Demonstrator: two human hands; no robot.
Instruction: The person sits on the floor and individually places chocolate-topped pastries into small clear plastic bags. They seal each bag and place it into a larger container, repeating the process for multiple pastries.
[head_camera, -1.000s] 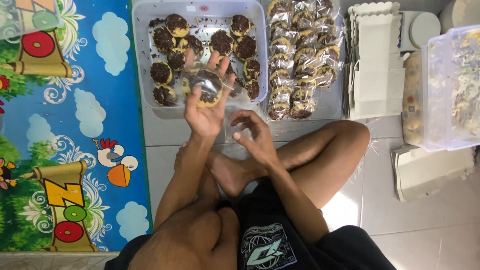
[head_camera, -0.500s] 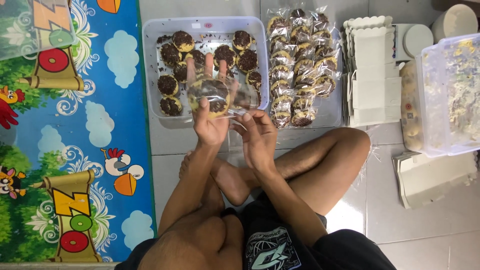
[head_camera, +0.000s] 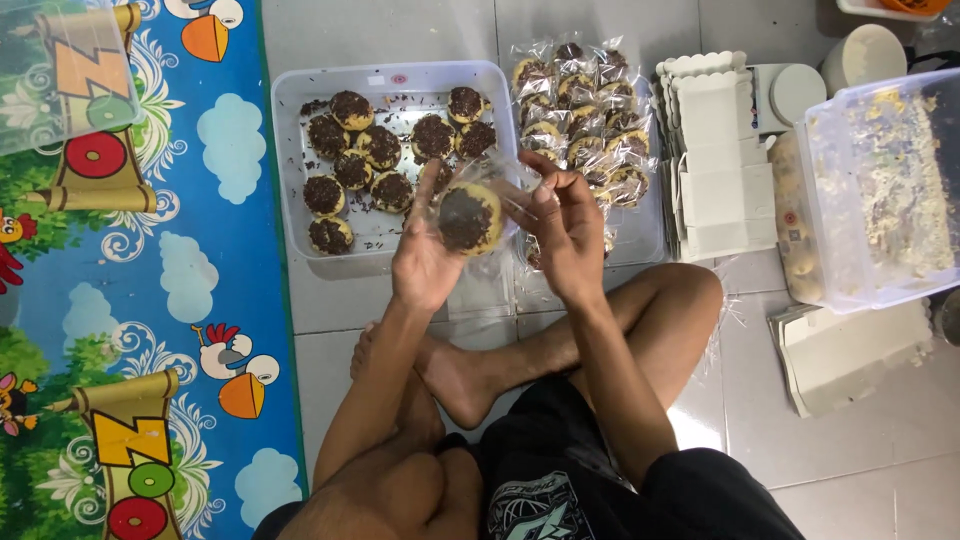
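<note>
My left hand (head_camera: 425, 262) holds a round chocolate-topped pastry (head_camera: 466, 218) inside a clear plastic wrapper (head_camera: 490, 175). My right hand (head_camera: 562, 232) pinches the wrapper's edge beside it. Both hands hover over the near edge of a clear plastic tray (head_camera: 300, 100) that carries several more chocolate-topped pastries (head_camera: 380, 150). To the right of the tray lies a pile of wrapped pastries (head_camera: 580, 95) in clear bags.
A stack of flat white cardboard boxes (head_camera: 712, 150) lies right of the wrapped pile. A clear tub of crumbs (head_camera: 880, 190) stands at far right, folded box pieces (head_camera: 850, 355) below it. A colourful cartoon play mat (head_camera: 130, 300) covers the floor at left. My crossed legs (head_camera: 560, 350) sit below.
My left hand has turned the pastry's chocolate top toward me, and my right hand has come up to grip the wrapper. The view has shifted slightly.
</note>
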